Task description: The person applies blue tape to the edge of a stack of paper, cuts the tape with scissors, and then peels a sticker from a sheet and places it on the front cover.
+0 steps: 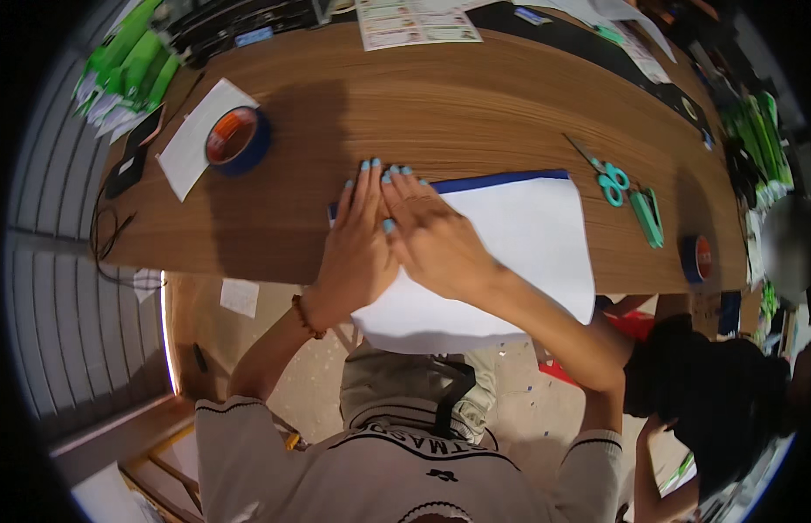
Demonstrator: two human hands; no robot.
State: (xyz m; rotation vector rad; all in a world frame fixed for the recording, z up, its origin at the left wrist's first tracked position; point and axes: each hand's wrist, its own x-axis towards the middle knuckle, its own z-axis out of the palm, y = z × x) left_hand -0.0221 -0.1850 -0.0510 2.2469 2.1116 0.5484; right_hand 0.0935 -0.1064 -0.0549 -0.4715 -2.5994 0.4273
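Observation:
A large white sheet point(536, 248) lies on the wooden table, its near end hanging over the front edge. Along its far edge runs a strip of blue tape point(510, 179). My left hand point(357, 240) rests flat on the sheet's left part, fingers stretched toward the taped edge. Beside it, touching it, my right hand point(436, 240) presses down with fingers extended over the strip. Both hands are open and grip nothing; they hide the strip's left stretch.
Turquoise scissors point(612, 183) and a green stapler-like tool point(647, 218) lie to the right, near a blue tape roll point(691, 260). At left, another tape roll point(250, 155) stands on white paper point(186, 166). A dark phone point(126, 173) lies by a cable. Another person point(702, 383) is at right.

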